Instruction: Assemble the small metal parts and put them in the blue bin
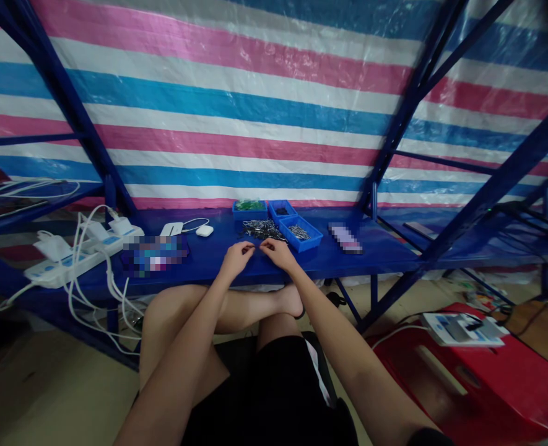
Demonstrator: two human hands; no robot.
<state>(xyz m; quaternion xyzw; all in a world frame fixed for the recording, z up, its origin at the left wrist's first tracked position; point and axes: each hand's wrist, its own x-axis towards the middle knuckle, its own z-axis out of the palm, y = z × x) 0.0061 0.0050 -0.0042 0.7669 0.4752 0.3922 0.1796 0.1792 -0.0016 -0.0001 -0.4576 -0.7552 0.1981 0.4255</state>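
My left hand (237,257) and my right hand (277,253) face each other a short gap apart, over the front part of a blue shelf (199,263). Thumb and fingers are pinched together on both; whatever they hold is too small to make out. Just beyond them lies a loose pile of small black and silver pieces (260,228). A blue bin (308,244) close to my right hand contains slim silver metal pieces. Behind it stands a second blue bin (288,204) with a few dark bits. Green pieces (249,205) fill a third bin (243,215) behind the pile.
To the left are a blurred-out tablet-like screen (155,255), a white charger (173,229), a small white case (204,231) and a power strip (81,257) with tangled cables. A phone (345,238) lies right. Blue frame posts (371,201) rise beside a striped sheet (255,124).
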